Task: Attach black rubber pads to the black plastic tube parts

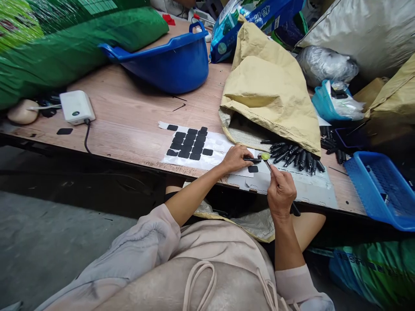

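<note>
My left hand [238,158] is closed on a slim black pen-like part [252,160], resting at the right end of a white sheet [207,164]. My right hand [281,190] grips a small hammer [265,157] with a yellow-green face and a metal shaft; its black handle end shows below the fist. The hammer head is close to the tip of the black part; I cannot tell whether they touch. Several black rounded pads [184,149] lie in rows on the sheet, and a single pad [253,169] lies just below my left hand. Beyond the hammer is a pile of similar black parts [301,160].
A tan woven sack [266,82] lies open behind the pile. Further back stands a blue tub [171,65]. A blue basket [382,190] is at the right edge, and a white box with a cable [77,107] sits at left. A green bag [81,56] lines the back left.
</note>
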Motion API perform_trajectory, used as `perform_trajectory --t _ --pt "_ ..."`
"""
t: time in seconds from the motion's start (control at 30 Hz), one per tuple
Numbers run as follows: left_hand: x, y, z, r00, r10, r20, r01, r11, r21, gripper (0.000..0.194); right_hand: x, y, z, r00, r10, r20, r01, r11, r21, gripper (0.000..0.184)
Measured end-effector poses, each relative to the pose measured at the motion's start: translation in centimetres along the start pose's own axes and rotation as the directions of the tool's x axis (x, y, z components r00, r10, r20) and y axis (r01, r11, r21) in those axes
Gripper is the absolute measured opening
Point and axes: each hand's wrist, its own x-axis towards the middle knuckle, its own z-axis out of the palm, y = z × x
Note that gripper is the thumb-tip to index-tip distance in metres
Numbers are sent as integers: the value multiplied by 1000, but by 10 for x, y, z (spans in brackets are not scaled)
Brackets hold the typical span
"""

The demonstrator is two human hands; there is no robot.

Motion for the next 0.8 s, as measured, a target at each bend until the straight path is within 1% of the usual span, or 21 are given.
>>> perform_trajectory --t 0.2,0.33,0.43,0.6,0.67,0.8 --pt "-1 0 0 1000 1 -16 -1 1000 0 18 -3 7 2 1000 6 30 -5 999 -40 31" --pt "-2 1 1 999 14 -32 -14 1000 5 18 -2 16 -2 999 38 -18 -39 998 -56 30" --pt "-3 2 2 998 13 -56 -12 1000 14 17 -1 28 -8 999 22 -27 -25 995 -100 28" --pt "-3 2 3 997 -3 -72 4 1000 3 15 -5 47 -10 999 -45 26 49 979 -196 24" --pt "-4 2 2 998 -12 -70 12 1000 -9 13 -7 51 -9 997 -66 35 71 976 -205 23" --pt "-5 0 2 998 -9 -68 7 1000 -25 12 -11 53 -5 997 -77 17 79 967 -244 23"
